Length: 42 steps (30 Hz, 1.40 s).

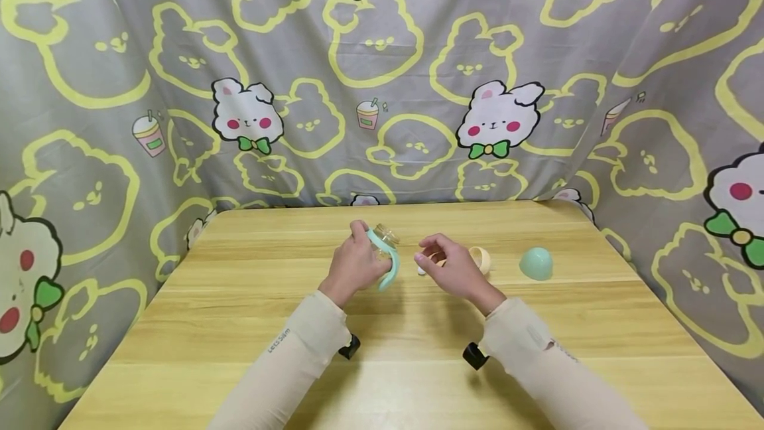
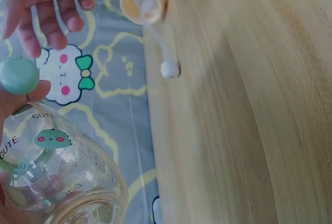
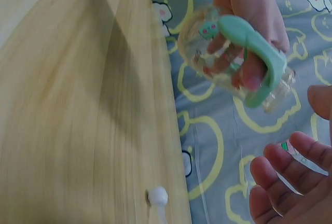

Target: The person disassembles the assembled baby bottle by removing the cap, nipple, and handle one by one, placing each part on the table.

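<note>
My left hand (image 1: 352, 261) grips a clear baby bottle (image 2: 62, 172) above the table. Mint-green handles (image 3: 259, 45) surround its neck, and the uncapped mouth leans to the right in the head view. Printed on the bottle wall are a small green face and the word CUTE. To the right of it my right hand (image 1: 456, 271) hangs in the air, fingers loosely bent and apart, holding nothing. Beyond that hand lies a cream screw collar (image 2: 129, 3) with a thin straw (image 2: 156, 37) ending in a white weight (image 2: 169, 69). In the head view the right hand partly hides them.
A mint-green dome cap (image 1: 536, 263) rests on the wooden table (image 1: 406, 377), right of the collar. Behind the table's far edge hangs a grey curtain (image 1: 412, 52) with cartoon prints. Both wrists carry small black cameras.
</note>
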Available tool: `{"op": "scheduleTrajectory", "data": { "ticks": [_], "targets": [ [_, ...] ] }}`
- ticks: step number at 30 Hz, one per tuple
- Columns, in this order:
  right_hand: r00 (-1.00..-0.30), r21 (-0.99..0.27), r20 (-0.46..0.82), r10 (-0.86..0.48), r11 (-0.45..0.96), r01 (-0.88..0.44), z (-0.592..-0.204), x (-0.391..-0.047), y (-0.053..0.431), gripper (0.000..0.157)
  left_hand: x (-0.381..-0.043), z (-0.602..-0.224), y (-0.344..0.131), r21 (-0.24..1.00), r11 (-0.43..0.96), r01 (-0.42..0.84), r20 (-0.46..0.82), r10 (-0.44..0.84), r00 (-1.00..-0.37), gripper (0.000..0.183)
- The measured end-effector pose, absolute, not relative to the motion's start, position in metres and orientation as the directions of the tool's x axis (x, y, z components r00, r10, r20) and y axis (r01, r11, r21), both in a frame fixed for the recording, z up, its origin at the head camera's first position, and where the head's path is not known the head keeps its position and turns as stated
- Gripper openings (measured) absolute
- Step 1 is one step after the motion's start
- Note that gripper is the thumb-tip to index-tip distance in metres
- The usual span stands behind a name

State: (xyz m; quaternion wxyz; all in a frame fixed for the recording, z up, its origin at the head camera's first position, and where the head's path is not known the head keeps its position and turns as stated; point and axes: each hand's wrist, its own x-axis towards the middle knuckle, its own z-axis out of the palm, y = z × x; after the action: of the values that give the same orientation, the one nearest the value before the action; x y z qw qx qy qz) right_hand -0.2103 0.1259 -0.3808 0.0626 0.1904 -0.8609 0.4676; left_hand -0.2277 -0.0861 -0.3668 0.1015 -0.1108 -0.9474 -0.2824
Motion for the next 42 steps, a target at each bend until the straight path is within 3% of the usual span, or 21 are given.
{"op": "scheduleTrajectory", "data": {
  "ticks": [12,24,42],
  "targets": [
    [-0.900,-0.794,0.264,-0.347,0.452,-0.407,-0.381,-0.206,0.100,0.030,-0.226,-0.366,-0.081,0.527,0.803,0.278,0.275,0.148,-0.950,0.075],
    [-0.911,-0.822,0.219,-0.349,0.438,-0.365,-0.384,-0.205,0.094,0.024,-0.226,-0.366,-0.079,0.581,0.743,0.332,0.296,0.187,-0.937,0.072],
    [-0.927,-0.893,0.197,-0.318,0.333,-0.304,-0.385,-0.207,0.096,0.016,-0.226,-0.366,-0.078,0.632,0.696,0.342,0.366,0.121,-0.923,0.073]
  ]
}}
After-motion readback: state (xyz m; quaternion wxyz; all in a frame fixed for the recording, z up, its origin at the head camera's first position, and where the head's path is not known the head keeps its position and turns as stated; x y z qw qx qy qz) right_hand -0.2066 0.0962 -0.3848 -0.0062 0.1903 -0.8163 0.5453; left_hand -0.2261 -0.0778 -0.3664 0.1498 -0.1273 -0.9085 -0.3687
